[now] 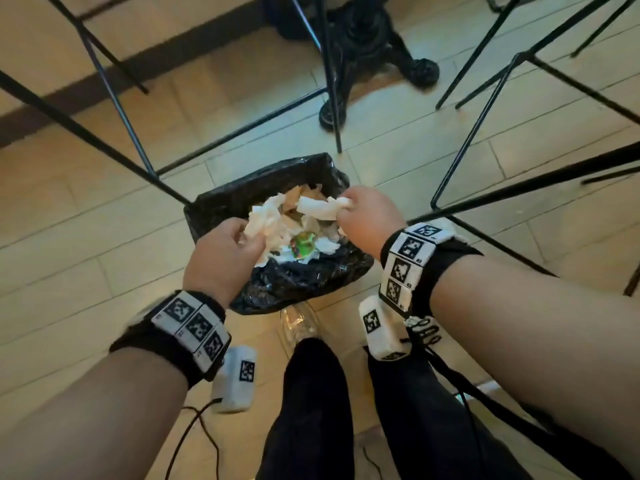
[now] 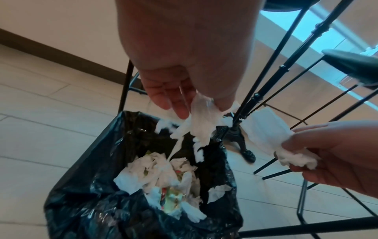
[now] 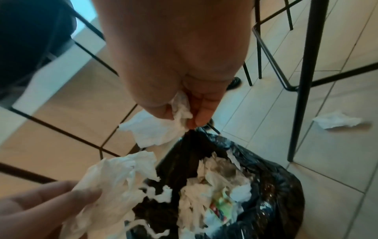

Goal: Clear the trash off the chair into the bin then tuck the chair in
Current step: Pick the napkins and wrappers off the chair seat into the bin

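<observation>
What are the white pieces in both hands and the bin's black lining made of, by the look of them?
White pieces: thin tissue paper, probably; matte, crumpled, with torn, ragged edges. The left hand and right hand each pinch one above the bin.
Lining: thin plastic film, likely a bin bag; glossy black, wrinkled, catching highlights.

Two hands, each holding one tissue; one black-lined bin (image 1: 242,199) (tissues inside uncountable); one stray tissue (image 3: 337,122) on the floor.
</observation>
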A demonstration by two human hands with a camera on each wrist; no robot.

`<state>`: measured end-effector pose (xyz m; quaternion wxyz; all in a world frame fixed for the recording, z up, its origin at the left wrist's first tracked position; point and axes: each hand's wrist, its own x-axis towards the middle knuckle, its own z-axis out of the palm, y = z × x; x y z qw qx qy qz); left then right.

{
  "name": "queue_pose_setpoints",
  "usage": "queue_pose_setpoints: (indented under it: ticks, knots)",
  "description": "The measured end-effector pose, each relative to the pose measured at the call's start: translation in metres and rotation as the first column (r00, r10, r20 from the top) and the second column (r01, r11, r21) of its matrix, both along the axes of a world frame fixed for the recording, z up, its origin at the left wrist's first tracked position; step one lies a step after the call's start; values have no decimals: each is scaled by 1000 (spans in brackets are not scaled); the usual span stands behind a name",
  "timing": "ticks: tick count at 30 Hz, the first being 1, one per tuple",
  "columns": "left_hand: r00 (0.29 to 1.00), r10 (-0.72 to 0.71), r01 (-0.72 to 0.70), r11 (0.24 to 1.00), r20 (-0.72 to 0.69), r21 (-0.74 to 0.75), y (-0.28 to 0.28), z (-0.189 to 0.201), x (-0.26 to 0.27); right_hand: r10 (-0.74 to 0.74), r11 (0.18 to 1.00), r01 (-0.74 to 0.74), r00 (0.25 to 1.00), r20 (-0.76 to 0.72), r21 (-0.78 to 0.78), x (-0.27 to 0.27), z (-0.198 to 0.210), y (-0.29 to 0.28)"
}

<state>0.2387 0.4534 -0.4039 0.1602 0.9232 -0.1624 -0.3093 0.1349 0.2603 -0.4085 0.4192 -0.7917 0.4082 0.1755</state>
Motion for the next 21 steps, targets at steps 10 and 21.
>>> queue_pose_setpoints:
  ticks: [10,21]
  knots:
    - [983,92,-89,996,-158,29,41,-39,-1,212,972,-192,965,-154,138,-5,-72,42]
    - [950,-300,292,952,-87,-90,-4,64,-3,-114,972,93,990,87,216,-72,71,16]
